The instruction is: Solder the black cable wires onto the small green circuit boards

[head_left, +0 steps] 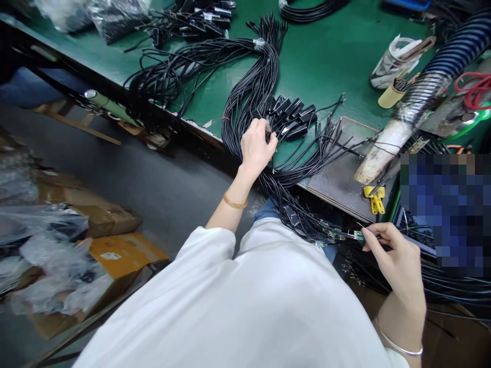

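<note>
Green circuit board: small, flat and hard-edged, with thin wires joined to its near end; it sits beyond the counter's edge, at the end of the lower cable bundle, and its fine detail is too small to read.
Right hand: pinches the green circuit board between thumb and fingers.
Left hand: curls over the cables beside the black housings, thumb and fingertips close together; whether it grips anything cannot be told.
Black cables: smooth, round and slightly glossy, gathered in a thick curved bundle on the counter; a clear wrap binds them near the top, and more strands drop over the edge toward the lap.
Black housings: shiny oblong blocks, clustered just beside the left hand.
Counter: smooth green surface with a worn, chipped front edge.
Flat panel: dull grey-brown, scuffed, lying at the counter's edge.
Hose: dark and ribbed, leading into a stained whitish tube over the flat panel.
Yellow clip: bright, near the tube's mouth.
</note>
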The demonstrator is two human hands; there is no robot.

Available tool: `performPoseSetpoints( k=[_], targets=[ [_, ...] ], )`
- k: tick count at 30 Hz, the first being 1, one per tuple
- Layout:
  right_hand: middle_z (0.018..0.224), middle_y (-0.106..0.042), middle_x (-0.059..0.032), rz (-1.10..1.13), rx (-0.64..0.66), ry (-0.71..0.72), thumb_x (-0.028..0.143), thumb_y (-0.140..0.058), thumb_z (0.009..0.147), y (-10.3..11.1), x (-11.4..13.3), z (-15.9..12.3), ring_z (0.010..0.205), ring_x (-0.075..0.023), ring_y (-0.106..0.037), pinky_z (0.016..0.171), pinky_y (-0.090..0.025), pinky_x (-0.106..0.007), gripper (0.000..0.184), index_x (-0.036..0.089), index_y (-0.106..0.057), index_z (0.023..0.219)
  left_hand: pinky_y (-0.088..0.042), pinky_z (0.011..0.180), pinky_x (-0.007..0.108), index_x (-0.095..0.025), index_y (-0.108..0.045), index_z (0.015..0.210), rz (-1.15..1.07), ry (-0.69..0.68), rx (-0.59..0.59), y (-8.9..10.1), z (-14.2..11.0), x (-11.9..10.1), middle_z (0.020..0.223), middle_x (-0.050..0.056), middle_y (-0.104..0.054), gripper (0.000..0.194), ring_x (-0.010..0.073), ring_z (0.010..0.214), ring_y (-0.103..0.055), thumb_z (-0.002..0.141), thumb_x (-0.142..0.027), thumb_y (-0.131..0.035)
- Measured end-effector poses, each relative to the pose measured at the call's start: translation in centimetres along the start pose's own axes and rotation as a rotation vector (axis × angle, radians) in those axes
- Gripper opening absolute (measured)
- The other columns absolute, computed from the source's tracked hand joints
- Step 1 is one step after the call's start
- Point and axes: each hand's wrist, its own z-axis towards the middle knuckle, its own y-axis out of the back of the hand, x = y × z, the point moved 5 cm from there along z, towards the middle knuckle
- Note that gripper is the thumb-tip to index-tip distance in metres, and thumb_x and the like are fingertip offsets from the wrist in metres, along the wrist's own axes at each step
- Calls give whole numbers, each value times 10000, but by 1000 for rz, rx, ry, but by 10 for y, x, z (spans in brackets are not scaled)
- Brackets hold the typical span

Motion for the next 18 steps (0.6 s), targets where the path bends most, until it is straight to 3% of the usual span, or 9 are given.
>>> performPoseSetpoints(
  k=[5,9,13,18],
  targets=[
    [725,-665,23,-11,-4,-1,466,-657,908,0,0,1,605,-138,-680,581,-520,-248,233,236,-629,883,-459,953,401,-175,-590,858,-11,18,43,5,5,10,906,97,-662,55,261,946,-643,839,-223,-610],
    [717,-660,29,-6,-5,0,467,-657,908,-1,-1,2,595,-128,-670,565,-508,-237,232,237,-630,889,-459,960,425,-172,-567,779,-7,53,40,-1,10,6,888,119,-674,157,287,957,-646,821,-296,-654],
    [720,-660,31,20,-1,2,459,-652,914,-3,-2,2,588,-115,-660,564,-505,-223,232,230,-629,891,-462,964,445,-164,-588,772,9,86,31,-4,15,4,912,136,-698,73,311,997,-662,783,-208,-645],
    [723,-662,26,43,-17,12,435,-656,916,-4,-5,-1,598,-116,-662,568,-507,-226,219,219,-633,890,-514,928,406,-164,-665,866,-167,108,-110,30,17,16,839,101,-728,143,266,1013,-685,875,-273,-573]
  ],
)
